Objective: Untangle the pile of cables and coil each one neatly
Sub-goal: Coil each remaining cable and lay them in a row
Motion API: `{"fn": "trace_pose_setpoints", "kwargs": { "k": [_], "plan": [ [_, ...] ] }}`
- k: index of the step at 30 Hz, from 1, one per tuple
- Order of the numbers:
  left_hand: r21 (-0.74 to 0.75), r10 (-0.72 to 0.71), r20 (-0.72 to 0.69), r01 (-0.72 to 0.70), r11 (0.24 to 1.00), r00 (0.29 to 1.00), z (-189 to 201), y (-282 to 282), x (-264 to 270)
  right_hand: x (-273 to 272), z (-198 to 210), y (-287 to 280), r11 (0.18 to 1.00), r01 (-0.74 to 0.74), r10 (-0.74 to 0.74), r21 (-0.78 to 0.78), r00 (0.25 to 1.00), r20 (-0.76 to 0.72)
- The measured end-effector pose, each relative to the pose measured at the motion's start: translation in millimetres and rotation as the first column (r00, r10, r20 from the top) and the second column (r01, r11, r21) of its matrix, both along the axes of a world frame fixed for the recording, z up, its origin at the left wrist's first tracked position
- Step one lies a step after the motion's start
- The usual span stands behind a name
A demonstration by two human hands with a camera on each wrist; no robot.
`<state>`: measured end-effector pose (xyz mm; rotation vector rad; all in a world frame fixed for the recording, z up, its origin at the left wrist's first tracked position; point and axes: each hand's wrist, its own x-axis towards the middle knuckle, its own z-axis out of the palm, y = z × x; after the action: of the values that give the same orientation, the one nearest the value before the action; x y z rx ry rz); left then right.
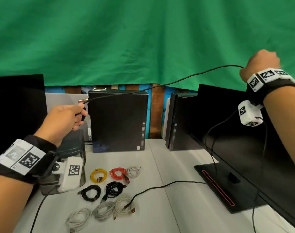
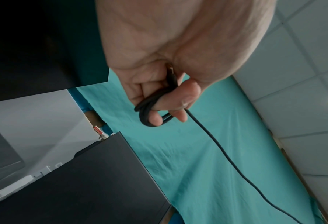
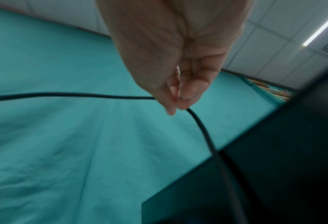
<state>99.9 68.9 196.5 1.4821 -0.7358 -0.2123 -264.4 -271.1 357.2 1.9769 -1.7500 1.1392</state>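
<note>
**Last black cable in hand; eight coils already down**

Near edge of the desk (image 1: pixel 177 207), about 6 o'clock: three pale coils (image 1: pixel 103 211) in a row. Behind them two black coils (image 1: pixel 102 190). Behind those a yellow coil (image 1: pixel 98 175), a red coil (image 1: pixel 118 173) and a small white coil (image 1: pixel 134 171). All eight lie separate, none crossing another. Judged as finished.

One loose black cable (image 1: pixel 168 84) is not yet coiled. Its free tail lies across the desk at 5 o'clock, plug end touching the rightmost pale coil, then runs toward the monitor base (image 1: pixel 215 187) at 3 o'clock and up to the right hand.

Left hand (image 1: pixel 64 121), 9 o'clock, mid-height: grip clamped on the cable, thumb pressing a couple of small turns against curled fingers (image 2: pixel 155 119); only a start of a coil. Right hand (image 1: pixel 261 64), 2 o'clock, raised high: fingertips (image 3: pixel 171 106) pinched together on the cable, which stretches between the hands in front of the computer tower (image 1: pixel 118 121).

Estimate: pile untangled, eight of nine done. Remaining: wind the length into the left-hand coil, draw the tail off the desk, set the coil down.
</note>
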Motion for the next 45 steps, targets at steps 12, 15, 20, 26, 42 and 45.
{"fn": "trace_pose_setpoints", "kwargs": {
  "k": [12, 15, 20, 26, 42, 45],
  "plan": [
    [-0.012, -0.086, -0.055, 0.085, 0.996, 0.995, -8, -4, -17, 58, 10, 45, 0.872, -0.486, 0.479, 0.056, 0.871, 0.103],
    [-0.013, -0.085, -0.043, 0.084, 0.996, 0.996, -7, -1, -22, 72, -32, 40, 0.891, -0.432, 0.436, 0.141, 0.900, 0.002],
    [0.009, -0.064, -0.002, 0.064, 0.998, 0.998, -1, 3, -26, 86, -68, 27, 0.856, -0.403, 0.401, 0.323, 0.913, 0.077],
    [0.027, -0.059, 0.008, 0.059, 0.998, 0.998, 0, 4, -21, 68, 3, 33, 0.939, -0.345, 0.345, 0.003, 0.939, 0.003],
    [0.141, -0.176, -0.065, 0.184, 0.973, 0.982, -21, -14, -54, 77, -2, 52, 0.878, -0.464, 0.477, 0.120, 0.868, -0.139],
    [0.152, -0.204, -0.092, 0.216, 0.964, 0.975, -25, -16, -61, 99, -55, 56, 0.763, -0.549, 0.605, 0.341, 0.792, -0.079]
  ]
}}
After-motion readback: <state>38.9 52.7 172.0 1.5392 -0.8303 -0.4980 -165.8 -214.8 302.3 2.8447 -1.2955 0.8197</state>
